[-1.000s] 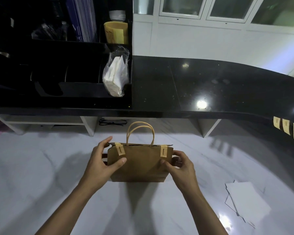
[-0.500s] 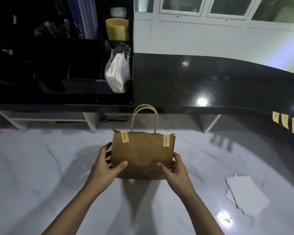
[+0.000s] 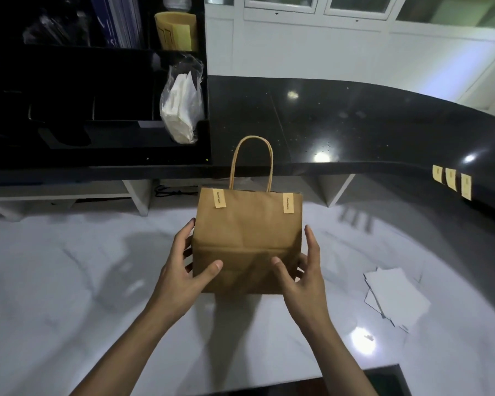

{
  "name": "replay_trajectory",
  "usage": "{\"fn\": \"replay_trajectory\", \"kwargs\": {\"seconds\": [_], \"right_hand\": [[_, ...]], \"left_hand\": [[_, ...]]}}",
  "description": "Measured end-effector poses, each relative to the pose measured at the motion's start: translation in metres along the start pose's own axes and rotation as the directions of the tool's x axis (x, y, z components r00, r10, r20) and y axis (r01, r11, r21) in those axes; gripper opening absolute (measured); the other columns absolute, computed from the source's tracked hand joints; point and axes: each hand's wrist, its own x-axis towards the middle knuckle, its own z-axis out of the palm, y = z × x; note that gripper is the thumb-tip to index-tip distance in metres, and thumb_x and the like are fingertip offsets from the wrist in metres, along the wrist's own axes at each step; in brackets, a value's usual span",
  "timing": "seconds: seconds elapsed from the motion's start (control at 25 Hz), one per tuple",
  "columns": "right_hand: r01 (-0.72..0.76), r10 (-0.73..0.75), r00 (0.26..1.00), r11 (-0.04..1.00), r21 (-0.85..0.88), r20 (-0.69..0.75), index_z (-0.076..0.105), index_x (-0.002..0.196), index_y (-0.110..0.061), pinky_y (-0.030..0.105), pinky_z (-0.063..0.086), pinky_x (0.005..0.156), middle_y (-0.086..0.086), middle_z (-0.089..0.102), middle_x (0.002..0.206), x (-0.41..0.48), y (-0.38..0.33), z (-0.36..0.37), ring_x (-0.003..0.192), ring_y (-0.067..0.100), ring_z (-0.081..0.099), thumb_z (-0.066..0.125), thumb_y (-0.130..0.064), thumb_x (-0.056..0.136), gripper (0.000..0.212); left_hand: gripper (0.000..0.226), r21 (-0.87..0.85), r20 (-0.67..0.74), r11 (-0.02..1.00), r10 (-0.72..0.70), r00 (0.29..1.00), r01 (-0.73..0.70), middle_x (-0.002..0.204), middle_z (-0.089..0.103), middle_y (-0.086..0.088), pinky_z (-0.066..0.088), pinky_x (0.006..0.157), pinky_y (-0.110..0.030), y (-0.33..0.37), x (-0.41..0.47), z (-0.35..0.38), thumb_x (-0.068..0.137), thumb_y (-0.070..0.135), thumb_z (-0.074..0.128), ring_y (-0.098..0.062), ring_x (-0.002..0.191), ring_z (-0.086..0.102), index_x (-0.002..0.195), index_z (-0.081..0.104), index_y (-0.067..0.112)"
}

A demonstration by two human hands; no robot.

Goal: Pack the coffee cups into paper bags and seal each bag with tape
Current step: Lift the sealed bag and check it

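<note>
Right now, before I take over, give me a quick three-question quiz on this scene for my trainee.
1. True or false: two tape strips sit at the top edge of the bag.
2. Where do the left hand and right hand hold the bag? A) by the handles B) at the lower sides C) at the top edge
3. Fill in: ___ spare strips hang on the counter edge at right.
Key: 1 true; 2 B; 3 three.

bag: brown | tape strips: yellow | counter: speckled black | worktop: white, perhaps marbled
</note>
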Motion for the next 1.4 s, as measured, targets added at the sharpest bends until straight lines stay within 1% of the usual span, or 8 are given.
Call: {"fn": "replay_trajectory", "kwargs": {"seconds": [0.2, 0.36, 0.48, 0.64, 0.76, 0.96, 1.08, 1.4], "right_hand": [[0.01, -0.01, 0.998, 1.0, 0.01, -0.069, 0.018, 0.147, -0.065, 0.045, 0.054, 0.103, -0.006, 0.049, 0.152, -0.023, -0.007, 0.0, 0.133, 0.019, 0.053, 0.071, -0.041, 0.092, 0.08], [-0.035, 0.036, 0.983, 0.999, 0.008, -0.182, 0.016, 0.147, -0.063, 0.031, 0.054, 0.098, -0.008, 0.051, 0.149, -0.042, -0.006, 0.003, 0.129, 0.016, 0.056, 0.07, -0.045, 0.092, 0.08], [-0.085, 0.083, 0.959, 0.996, 0.006, -0.271, 0.018, 0.149, -0.06, 0.009, 0.047, 0.081, -0.011, 0.054, 0.141, -0.058, -0.01, 0.004, 0.118, 0.005, 0.058, 0.069, -0.045, 0.093, 0.078], [-0.123, 0.124, 0.917, 0.992, 0.028, -0.379, 0.022, 0.15, -0.056, 0.002, 0.048, 0.066, -0.025, 0.057, 0.118, -0.086, -0.016, 0.0, 0.099, -0.016, 0.06, 0.069, -0.041, 0.094, 0.074], [-0.143, 0.151, 0.877, 0.988, 0.051, -0.456, 0.024, 0.149, -0.058, 0.008, 0.049, 0.069, -0.029, 0.056, 0.113, -0.11, -0.018, -0.01, 0.099, -0.024, 0.056, 0.07, -0.041, 0.093, 0.073], [-0.158, 0.195, 0.805, 0.981, 0.114, -0.56, 0.028, 0.144, -0.064, 0.035, 0.057, 0.095, -0.021, 0.058, 0.121, -0.151, -0.017, -0.037, 0.108, 0.0, 0.062, 0.07, -0.042, 0.092, 0.07], [-0.147, 0.206, 0.757, 0.978, 0.145, -0.621, 0.029, 0.143, -0.064, 0.038, 0.056, 0.099, -0.02, 0.058, 0.125, -0.176, -0.011, -0.058, 0.114, 0.001, 0.06, 0.07, -0.042, 0.093, 0.069], [-0.138, 0.233, 0.598, 0.973, 0.187, -0.767, 0.031, 0.143, -0.062, 0.034, 0.059, 0.092, -0.017, 0.06, 0.126, -0.254, 0.015, -0.13, 0.105, -0.011, 0.06, 0.069, -0.039, 0.095, 0.065]], "left_hand": [[0.092, -0.008, 0.11, 1.0, 0.012, 0.994, -0.012, 0.148, 0.039, 0.014, 0.053, 0.072, -0.01, 0.005, -0.002, -0.004, 0.079, 0.032, 0.078, 0.024, 0.111, 0.043, 0.151, 0.024, 0.05], [0.089, 0.018, 0.204, 0.999, 0.037, 0.978, -0.042, 0.144, 0.037, 0.019, 0.051, 0.071, -0.008, 0.008, -0.001, -0.008, 0.084, 0.027, 0.077, 0.027, 0.109, 0.041, 0.151, 0.023, 0.049], [0.088, 0.007, 0.276, 0.997, 0.07, 0.959, -0.075, 0.138, 0.04, 0.027, 0.05, 0.074, -0.011, 0.011, 0.0, -0.01, 0.084, 0.027, 0.077, 0.025, 0.112, 0.041, 0.15, 0.024, 0.052], [0.088, 0.009, 0.378, 0.993, 0.109, 0.919, -0.121, 0.134, 0.037, 0.037, 0.048, 0.084, -0.016, 0.017, -0.005, -0.006, 0.085, 0.025, 0.077, 0.034, 0.107, 0.038, 0.149, 0.024, 0.054], [0.089, -0.002, 0.45, 0.99, 0.128, 0.884, -0.142, 0.135, 0.037, 0.038, 0.047, 0.086, -0.016, 0.022, -0.012, 0.005, 0.086, 0.023, 0.077, 0.031, 0.108, 0.04, 0.15, 0.023, 0.053], [0.088, 0.004, 0.561, 0.982, 0.153, 0.813, -0.188, 0.142, 0.036, 0.029, 0.048, 0.095, -0.027, 0.037, -0.031, 0.037, 0.086, 0.027, 0.076, 0.014, 0.117, 0.043, 0.149, 0.022, 0.054], [0.089, 0.017, 0.623, 0.972, 0.172, 0.763, -0.233, 0.144, 0.034, 0.027, 0.048, 0.098, -0.033, 0.05, -0.046, 0.064, 0.086, 0.028, 0.076, 0.001, 0.125, 0.042, 0.15, 0.02, 0.054], [0.088, -0.018, 0.743, 0.955, 0.21, 0.636, -0.295, 0.143, 0.04, 0.022, 0.046, 0.079, -0.008, 0.069, -0.121, 0.141, 0.087, 0.025, 0.076, 0.009, 0.12, 0.045, 0.149, 0.021, 0.057]]}}
